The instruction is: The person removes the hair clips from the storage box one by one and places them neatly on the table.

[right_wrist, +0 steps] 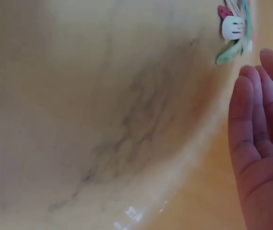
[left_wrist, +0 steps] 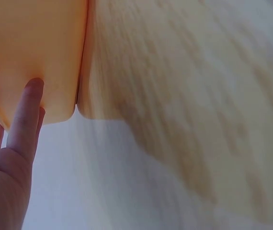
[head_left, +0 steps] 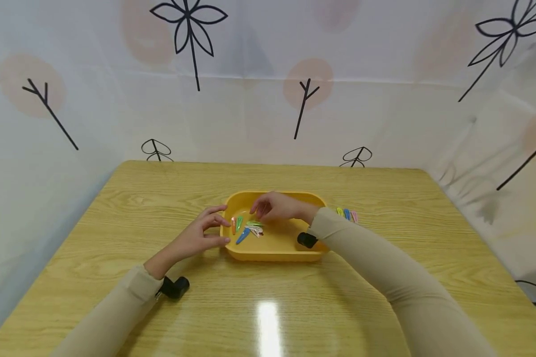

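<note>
A shallow yellow plastic tray (head_left: 268,257) stands on the table, with several small colourful hair clips inside its left part. Among them are a blue clip (head_left: 243,236), an orange clip (head_left: 234,225), a green clip (head_left: 239,223) and, in the right wrist view, a white clip (right_wrist: 233,28). At the tray's left end my left hand (head_left: 201,233) rests its spread fingertips against the rim; one straight finger (left_wrist: 26,115) touches the outer wall. Over the tray's inside, my right hand (head_left: 277,206) hovers beside the clips, fingers slightly bent and thumb apart, holding nothing visible.
Right of the tray, partly behind my right sleeve, lie a yellow clip (head_left: 340,211), a blue clip (head_left: 347,214) and a pink clip (head_left: 355,216). The wood-grain table (head_left: 161,198) ends at a printed white cloth (head_left: 245,124) behind.
</note>
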`<state>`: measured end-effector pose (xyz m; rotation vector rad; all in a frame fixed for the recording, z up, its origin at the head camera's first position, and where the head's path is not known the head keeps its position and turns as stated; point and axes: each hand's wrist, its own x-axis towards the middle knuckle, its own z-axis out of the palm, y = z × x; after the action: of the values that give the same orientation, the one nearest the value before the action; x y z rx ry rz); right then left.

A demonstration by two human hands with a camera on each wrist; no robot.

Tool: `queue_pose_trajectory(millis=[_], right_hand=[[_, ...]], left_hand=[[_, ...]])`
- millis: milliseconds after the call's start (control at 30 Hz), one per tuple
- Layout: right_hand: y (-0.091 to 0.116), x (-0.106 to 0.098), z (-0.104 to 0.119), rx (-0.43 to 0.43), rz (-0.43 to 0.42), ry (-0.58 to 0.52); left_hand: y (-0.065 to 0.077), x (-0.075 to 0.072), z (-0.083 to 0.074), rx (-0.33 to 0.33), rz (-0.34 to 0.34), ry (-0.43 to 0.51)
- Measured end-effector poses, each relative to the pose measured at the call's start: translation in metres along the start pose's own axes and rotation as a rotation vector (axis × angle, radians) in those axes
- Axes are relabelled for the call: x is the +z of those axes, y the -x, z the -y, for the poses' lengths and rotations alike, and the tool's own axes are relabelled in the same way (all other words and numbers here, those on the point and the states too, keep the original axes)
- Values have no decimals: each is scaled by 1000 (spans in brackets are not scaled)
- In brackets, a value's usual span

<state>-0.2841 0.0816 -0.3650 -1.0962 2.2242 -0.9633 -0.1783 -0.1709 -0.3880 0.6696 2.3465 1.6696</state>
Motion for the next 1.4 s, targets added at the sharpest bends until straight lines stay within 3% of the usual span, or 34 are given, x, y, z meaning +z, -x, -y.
queue_pose_trajectory(millis=[500, 833, 1400], right_hand=[[-13, 8, 1, -54, 75, 272], [-7, 5, 5, -15, 82, 225], [7, 3, 28, -81, 39, 83]], left_hand=[[1, 0, 2, 1, 1, -4], [0, 0, 3, 0, -2, -9], [1, 1, -3, -8, 2, -4]])
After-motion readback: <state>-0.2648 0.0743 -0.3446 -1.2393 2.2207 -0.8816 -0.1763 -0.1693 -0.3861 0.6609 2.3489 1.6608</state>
